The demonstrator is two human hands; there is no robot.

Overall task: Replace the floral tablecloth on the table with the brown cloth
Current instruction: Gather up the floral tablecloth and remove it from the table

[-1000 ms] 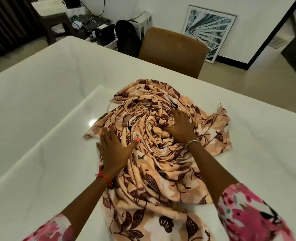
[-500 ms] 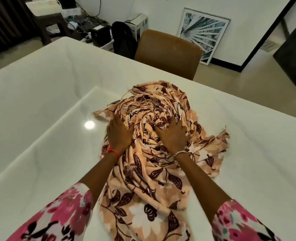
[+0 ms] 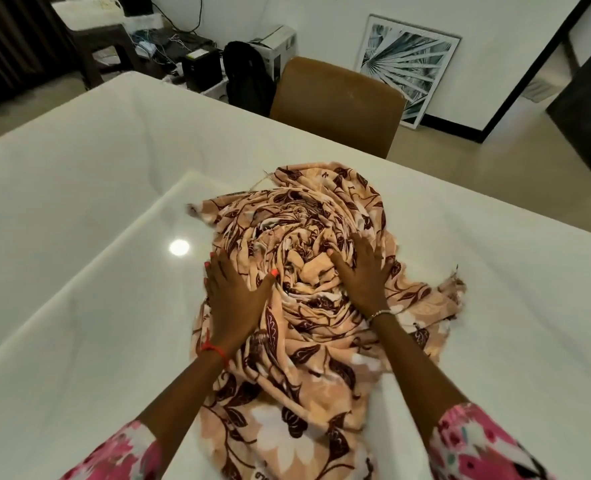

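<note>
Head view looks down on the white worktop, where the floral tablecloth lies bunched in a twisted swirl near the middle. Its loose end trails back toward me between my forearms. My left grip rests flat on the left side of the swirl, wide, with fingers straight and spread and the thumb stretched toward the centre. It holds nothing and only presses on the folds. My right grip lies flat on the right side of the swirl, also wide, fingers straight and pointing away from me, thumb toward the centre. The two are apart, with the tight heart of the swirl between them. A red string circles my left wrist and a thin silver bracelet my right. Pink flowered sleeves show at the bottom. A round spot of reflected light sits on the worktop just left of the cloth. Beyond the far edge stands a brown chair, with a black bag to its left and a framed leaf picture leaning on the wall.
</note>
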